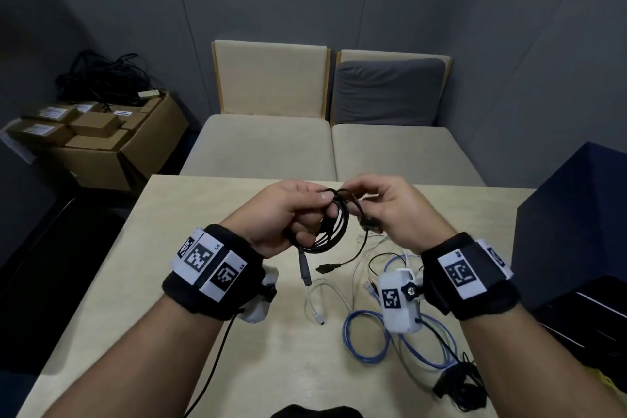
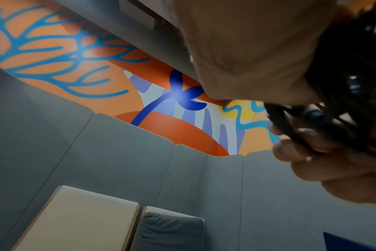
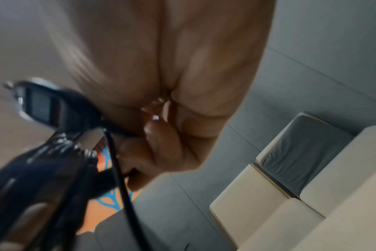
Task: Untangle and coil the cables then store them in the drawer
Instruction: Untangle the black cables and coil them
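Above the light wooden table (image 1: 220, 332), my left hand (image 1: 298, 210) grips a small coil of black cable (image 1: 334, 231) near its top. A grey plug (image 1: 304, 270) dangles from the coil. My right hand (image 1: 380, 204) pinches the same black cable at the top of the coil, and a dark connector (image 3: 43, 105) hangs beside its palm. The black strands (image 2: 290, 129) cross my left fingers in the left wrist view. On the table lie a white cable (image 1: 325, 299), a blue cable (image 1: 369, 343) and a black bundle (image 1: 461, 383). No drawer shows plainly.
A dark blue box (image 1: 576, 231) stands at the table's right edge. Beige seats (image 1: 332, 153) with a grey cushion (image 1: 386, 92) lie beyond the table. Cardboard boxes (image 1: 98, 136) topped with black cables (image 1: 105, 78) sit at the back left.
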Available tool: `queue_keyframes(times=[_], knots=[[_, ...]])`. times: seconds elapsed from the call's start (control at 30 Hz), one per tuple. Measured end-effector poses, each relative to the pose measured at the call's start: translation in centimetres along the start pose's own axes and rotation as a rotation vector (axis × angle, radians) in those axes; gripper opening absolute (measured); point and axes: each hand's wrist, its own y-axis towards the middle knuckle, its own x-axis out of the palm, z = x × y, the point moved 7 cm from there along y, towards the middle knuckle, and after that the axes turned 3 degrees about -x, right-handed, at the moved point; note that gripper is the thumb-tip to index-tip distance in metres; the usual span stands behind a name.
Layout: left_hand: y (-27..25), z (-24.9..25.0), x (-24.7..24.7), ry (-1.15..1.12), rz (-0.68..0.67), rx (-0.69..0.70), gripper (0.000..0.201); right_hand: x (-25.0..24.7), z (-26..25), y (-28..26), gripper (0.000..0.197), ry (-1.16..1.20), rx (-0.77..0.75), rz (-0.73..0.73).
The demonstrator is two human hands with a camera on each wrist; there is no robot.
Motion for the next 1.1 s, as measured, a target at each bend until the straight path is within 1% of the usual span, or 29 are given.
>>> queue_keyframes(times=[0.03,0.1,0.13,0.23,0.27,0.33,0.37,0.43,0.53,0.63,0.67,0.73,0.83,0.9,0.97,1.03,1.1], knots=[[0.0,0.1,-0.4,-0.013,0.024,0.016,0.017,0.5,0.6,-0.1,0.019,0.019,0.035,-0.039],[-0.2,0.3,-1.2,-0.035,0.062,0.054,0.018,0.8,1.3,-0.2,0.020,-0.005,0.056,-0.072],[-0.3,0.3,-1.5,-0.040,0.065,0.071,0.017,1.0,1.5,-0.2,0.021,0.003,0.056,-0.090],[-0.4,0.3,-1.3,-0.051,0.061,0.084,0.021,1.3,2.0,-0.2,0.014,0.108,0.063,-0.123],[-0.4,0.3,-1.1,-0.059,0.064,0.081,0.021,1.3,2.1,-0.1,0.016,0.125,0.065,-0.127],[-0.3,0.2,-1.0,-0.083,0.088,0.065,0.024,1.4,1.9,0.2,0.014,0.187,0.044,-0.109],[-0.2,0.1,-1.0,-0.100,0.102,0.057,0.025,1.4,1.9,0.4,0.014,0.254,0.027,-0.082],[0.0,-0.2,-1.0,-0.126,0.123,0.054,0.028,1.2,2.1,0.8,0.024,0.379,0.008,-0.018],[0.0,-0.3,-0.9,-0.103,0.126,0.074,0.028,1.3,3.0,1.1,0.026,0.466,0.015,0.023],[-0.1,0.0,-1.1,-0.101,0.136,0.092,0.047,1.7,3.5,1.0,0.029,0.595,0.040,0.023],[-0.2,0.2,-1.1,-0.111,0.136,0.099,0.047,1.9,3.6,1.0,0.031,0.626,0.047,0.014],[-0.3,0.4,-1.0,-0.133,0.141,0.125,0.038,2.2,3.5,0.8,0.033,0.642,0.065,-0.005],[-0.4,0.8,-1.3,-0.170,0.161,0.154,0.030,2.8,3.7,0.4,0.026,0.664,0.103,-0.038],[-0.3,0.9,-1.8,-0.224,0.166,0.145,0.022,3.2,3.6,0.3,0.026,0.662,0.102,-0.064],[-0.2,0.8,-1.9,-0.252,0.143,0.116,0.012,3.7,3.6,0.4,0.024,0.634,0.096,-0.086],[-0.1,0.2,-1.3,-0.216,0.114,0.065,0.011,4.0,3.4,0.6,0.014,0.619,0.072,-0.107],[-0.1,-0.2,-0.9,-0.205,0.116,0.039,0.017,4.0,3.6,0.9,0.017,0.600,0.073,-0.093]])
